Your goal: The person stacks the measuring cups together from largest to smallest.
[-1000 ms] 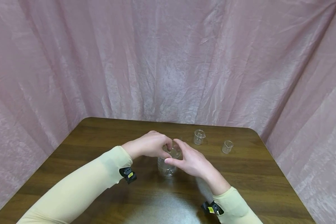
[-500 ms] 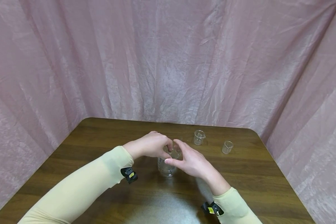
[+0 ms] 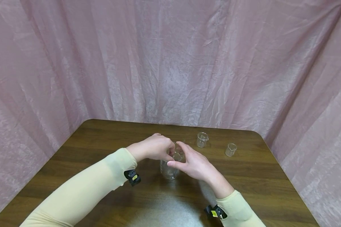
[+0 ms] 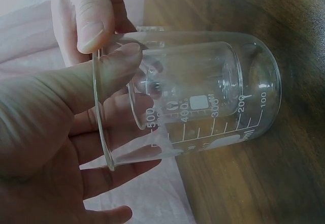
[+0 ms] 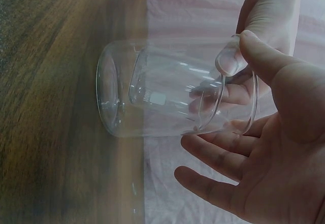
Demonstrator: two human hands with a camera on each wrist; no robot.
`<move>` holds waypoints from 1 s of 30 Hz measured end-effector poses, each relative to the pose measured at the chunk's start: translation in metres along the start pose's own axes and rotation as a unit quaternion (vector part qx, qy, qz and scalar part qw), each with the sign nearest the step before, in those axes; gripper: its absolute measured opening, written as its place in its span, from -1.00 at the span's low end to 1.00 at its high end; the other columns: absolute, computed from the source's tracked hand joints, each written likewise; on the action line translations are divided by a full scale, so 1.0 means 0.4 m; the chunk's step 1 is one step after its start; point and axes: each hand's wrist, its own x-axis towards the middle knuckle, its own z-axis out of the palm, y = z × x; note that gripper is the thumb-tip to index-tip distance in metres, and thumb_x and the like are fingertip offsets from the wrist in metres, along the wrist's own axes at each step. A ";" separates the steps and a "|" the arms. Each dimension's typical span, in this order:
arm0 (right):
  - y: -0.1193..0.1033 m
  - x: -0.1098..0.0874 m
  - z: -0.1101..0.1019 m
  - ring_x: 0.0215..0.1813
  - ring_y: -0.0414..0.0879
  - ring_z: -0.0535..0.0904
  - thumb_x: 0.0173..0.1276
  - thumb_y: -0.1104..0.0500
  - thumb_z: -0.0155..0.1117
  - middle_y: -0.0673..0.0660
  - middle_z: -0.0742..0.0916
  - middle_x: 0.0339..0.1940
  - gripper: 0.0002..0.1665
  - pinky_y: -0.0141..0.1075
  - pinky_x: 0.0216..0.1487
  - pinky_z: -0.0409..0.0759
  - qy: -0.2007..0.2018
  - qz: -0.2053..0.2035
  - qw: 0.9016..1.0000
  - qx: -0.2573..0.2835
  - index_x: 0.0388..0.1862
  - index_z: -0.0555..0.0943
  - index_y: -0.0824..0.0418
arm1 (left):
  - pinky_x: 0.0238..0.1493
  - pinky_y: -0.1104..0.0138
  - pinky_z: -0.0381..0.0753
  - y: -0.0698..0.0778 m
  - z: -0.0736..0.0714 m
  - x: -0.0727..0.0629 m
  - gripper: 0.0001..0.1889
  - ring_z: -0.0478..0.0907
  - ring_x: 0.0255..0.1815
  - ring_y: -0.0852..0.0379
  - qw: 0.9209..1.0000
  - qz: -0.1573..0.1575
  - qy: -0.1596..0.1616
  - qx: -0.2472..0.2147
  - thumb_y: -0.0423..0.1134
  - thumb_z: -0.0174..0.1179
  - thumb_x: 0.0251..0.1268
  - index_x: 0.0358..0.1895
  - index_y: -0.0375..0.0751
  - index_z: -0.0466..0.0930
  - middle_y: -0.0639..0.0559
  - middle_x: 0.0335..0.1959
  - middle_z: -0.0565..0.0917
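A large clear glass beaker [image 3: 169, 172] with white graduations stands upright on the table in front of me. Inside it is a smaller glass beaker [image 4: 203, 74], its base above the large beaker's bottom in the left wrist view. My left hand [image 3: 156, 148] reaches over the rim from the left and pinches the smaller beaker near its top, thumb and fingers inside the large mouth. From the right, my right hand [image 3: 195, 162] holds the large beaker at its rim, with the thumb on the near side and the fingers around the far side.
Two small glass beakers stand toward the back right of the brown wooden table [image 3: 244, 189]: one beaker [image 3: 202, 140] with markings, and a smaller beaker [image 3: 230, 150] farther right. A pink curtain [image 3: 170, 63] hangs behind the table and along its sides.
My left hand has shifted slightly right and down, with the smaller beaker sinking a little inside the large one. My right hand and the large beaker stay in place.
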 end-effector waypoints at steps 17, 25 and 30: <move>-0.001 0.000 0.005 0.38 0.04 0.66 0.44 -0.33 0.54 -0.03 0.72 0.32 -0.26 0.16 0.29 0.61 0.003 -0.004 1.000 0.003 0.44 0.54 -0.08 | -0.03 0.08 0.69 0.006 0.001 0.005 -0.83 0.63 -0.31 0.23 1.000 -0.002 -0.014 -0.014 -0.09 0.63 0.23 -0.24 0.03 0.82 0.26 -0.31 0.79; 0.002 0.004 0.002 0.30 0.04 0.67 0.45 -0.36 0.52 0.00 0.72 0.30 -0.25 0.14 0.24 0.62 -0.001 -0.003 1.000 -0.005 0.44 0.54 -0.07 | -0.13 0.14 0.69 0.001 -0.001 0.008 -0.84 0.64 -0.29 0.19 0.999 0.003 -0.023 -0.032 -0.16 0.61 0.25 -0.20 -0.03 0.82 0.11 -0.18 0.85; 0.002 0.001 0.004 0.26 0.00 0.68 0.44 -0.35 0.52 -0.04 0.71 0.31 -0.23 0.14 0.22 0.63 0.000 0.006 1.000 -0.006 0.47 0.53 -0.08 | -0.13 0.15 0.68 -0.005 0.006 0.005 -0.84 0.62 -0.28 0.19 0.999 0.002 -0.025 -0.040 -0.12 0.59 0.30 -0.19 0.00 0.79 0.10 -0.15 0.85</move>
